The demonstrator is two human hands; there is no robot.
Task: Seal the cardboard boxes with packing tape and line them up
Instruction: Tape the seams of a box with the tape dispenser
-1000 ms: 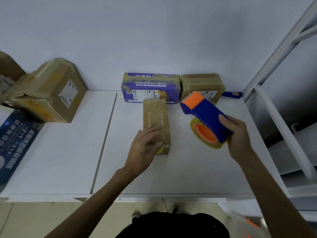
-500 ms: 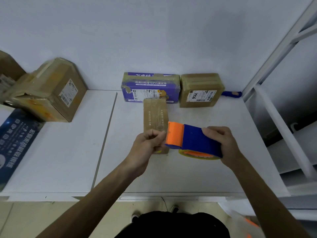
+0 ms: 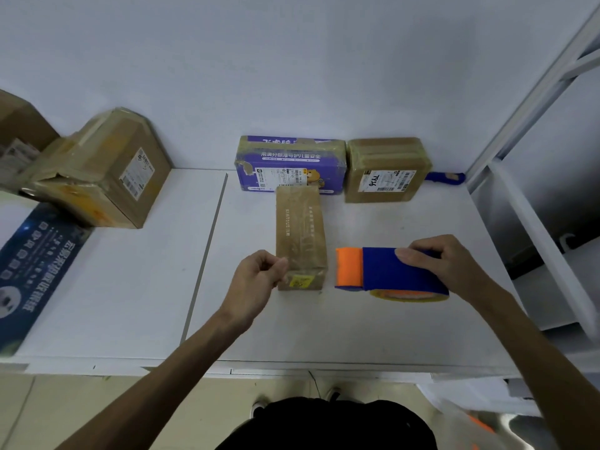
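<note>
A narrow brown cardboard box (image 3: 300, 235) lies lengthwise in the middle of the white table (image 3: 324, 326). My right hand (image 3: 444, 267) grips a blue and orange tape dispenser (image 3: 386, 271) just right of the box's near end, with the yellowish tape roll (image 3: 410, 295) under it. My left hand (image 3: 258, 280) is at the box's near left corner, thumb and fingers pinched together on the end of the clear tape. The tape itself is barely visible across the box's near end.
A purple printed box (image 3: 290, 165) and a squarish brown box (image 3: 386, 170) stand side by side against the back wall. A larger taped box (image 3: 104, 170) sits tilted at the left, above a blue poster (image 3: 35, 261). A white rack frame (image 3: 532, 203) borders the right.
The dispenser came down from above the table to the box's near end. My left hand pinched at its orange end, then the two hands drew apart across the box.
</note>
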